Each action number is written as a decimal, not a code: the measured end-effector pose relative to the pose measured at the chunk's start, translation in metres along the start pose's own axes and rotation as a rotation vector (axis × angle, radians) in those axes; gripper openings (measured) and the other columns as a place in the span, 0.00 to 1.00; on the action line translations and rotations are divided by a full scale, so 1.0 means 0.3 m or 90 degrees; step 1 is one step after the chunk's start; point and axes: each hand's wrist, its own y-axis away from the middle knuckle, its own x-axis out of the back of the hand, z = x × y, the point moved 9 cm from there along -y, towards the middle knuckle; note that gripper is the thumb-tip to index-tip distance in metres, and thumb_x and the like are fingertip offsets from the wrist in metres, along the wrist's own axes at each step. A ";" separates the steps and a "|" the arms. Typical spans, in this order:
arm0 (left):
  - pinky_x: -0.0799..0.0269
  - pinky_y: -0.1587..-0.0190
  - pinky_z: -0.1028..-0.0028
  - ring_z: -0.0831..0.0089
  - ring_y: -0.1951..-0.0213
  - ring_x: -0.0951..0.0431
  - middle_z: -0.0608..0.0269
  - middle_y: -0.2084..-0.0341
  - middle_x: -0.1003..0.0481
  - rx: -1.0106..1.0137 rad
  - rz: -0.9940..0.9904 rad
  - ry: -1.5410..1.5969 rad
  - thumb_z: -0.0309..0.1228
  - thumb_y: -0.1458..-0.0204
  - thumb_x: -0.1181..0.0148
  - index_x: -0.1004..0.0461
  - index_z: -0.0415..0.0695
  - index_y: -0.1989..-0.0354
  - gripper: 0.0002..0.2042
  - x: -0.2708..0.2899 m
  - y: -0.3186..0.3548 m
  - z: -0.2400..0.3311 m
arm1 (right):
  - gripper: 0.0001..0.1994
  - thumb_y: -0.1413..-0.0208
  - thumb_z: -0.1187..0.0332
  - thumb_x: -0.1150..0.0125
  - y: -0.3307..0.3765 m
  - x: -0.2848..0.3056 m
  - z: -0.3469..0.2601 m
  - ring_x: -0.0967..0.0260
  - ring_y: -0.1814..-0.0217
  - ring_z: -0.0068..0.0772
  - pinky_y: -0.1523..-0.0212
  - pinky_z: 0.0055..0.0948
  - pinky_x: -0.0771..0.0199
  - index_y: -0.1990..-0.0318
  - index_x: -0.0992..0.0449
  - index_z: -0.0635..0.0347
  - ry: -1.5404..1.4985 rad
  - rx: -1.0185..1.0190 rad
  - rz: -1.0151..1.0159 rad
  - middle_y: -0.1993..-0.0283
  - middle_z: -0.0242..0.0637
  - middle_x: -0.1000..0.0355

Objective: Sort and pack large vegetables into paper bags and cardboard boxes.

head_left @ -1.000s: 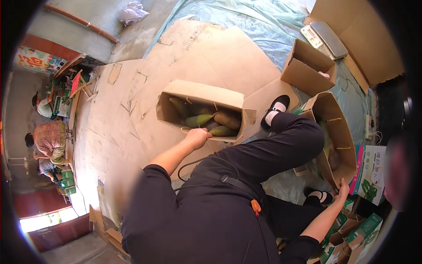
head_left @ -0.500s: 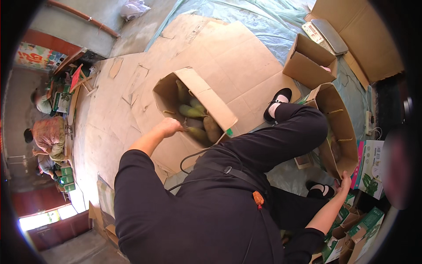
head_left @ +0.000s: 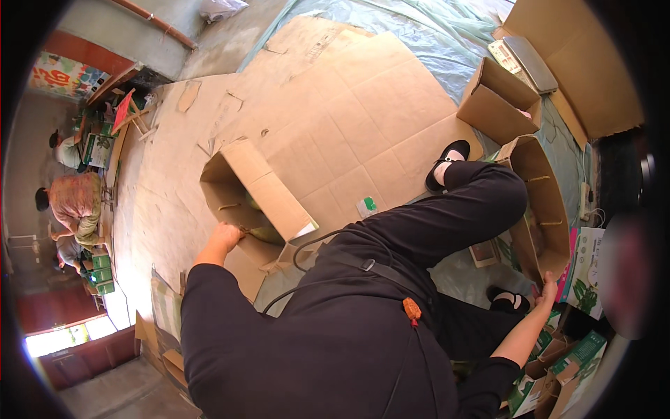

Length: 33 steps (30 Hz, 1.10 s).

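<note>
On the flattened cardboard, an open cardboard box stands left of my legs, with green, melon-like produce partly visible inside. The closed fingers of my left hand are at the box's near left edge; whether they grip the wall or a cord handle is unclear. To my right is a second open cardboard box with yellowish cord handles. My right hand is closed on its near end. What lies deep inside this second box is hard to make out.
Flattened cardboard covers the floor, beside a blue plastic sheet. A smaller open box and a scale are at far right. Green-and-white cartons crowd the near right. Co-workers are at far left.
The produce box has slid left with my left hand on it, and less produce shows. A small green-and-white piece is now visible on the cardboard. My right hand stays on its box.
</note>
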 end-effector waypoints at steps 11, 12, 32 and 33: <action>0.29 0.75 0.61 0.66 0.73 0.23 0.57 0.70 0.27 0.458 0.119 0.970 0.58 0.53 0.46 0.35 0.41 0.55 0.31 0.236 -0.121 0.099 | 0.19 0.50 0.57 0.41 -0.019 0.036 0.018 0.38 0.51 0.32 0.62 0.43 0.32 0.50 0.32 0.44 -0.007 0.027 0.021 0.52 0.28 0.35; 0.28 0.76 0.61 0.64 0.74 0.23 0.56 0.70 0.27 0.460 0.113 0.923 0.55 0.54 0.44 0.36 0.40 0.54 0.30 0.267 -0.115 0.135 | 0.19 0.50 0.57 0.41 -0.021 0.029 0.020 0.38 0.52 0.32 0.62 0.43 0.32 0.50 0.32 0.44 0.002 0.024 0.020 0.53 0.28 0.34; 0.33 0.53 0.71 0.70 0.56 0.27 0.56 0.59 0.25 -0.299 0.262 0.810 0.41 0.46 0.45 0.27 0.37 0.55 0.19 1.516 -0.529 1.033 | 0.17 0.50 0.59 0.42 0.072 -0.012 -0.044 0.33 0.58 0.36 0.64 0.45 0.31 0.54 0.29 0.53 -0.048 0.035 0.040 0.58 0.33 0.30; 0.36 0.51 0.73 0.73 0.51 0.32 0.61 0.53 0.28 -0.321 0.194 0.818 0.47 0.46 0.48 0.31 0.42 0.49 0.23 1.559 -0.569 1.138 | 0.17 0.50 0.59 0.42 0.073 -0.017 -0.049 0.33 0.58 0.36 0.64 0.45 0.31 0.54 0.29 0.53 -0.052 0.036 0.039 0.58 0.33 0.30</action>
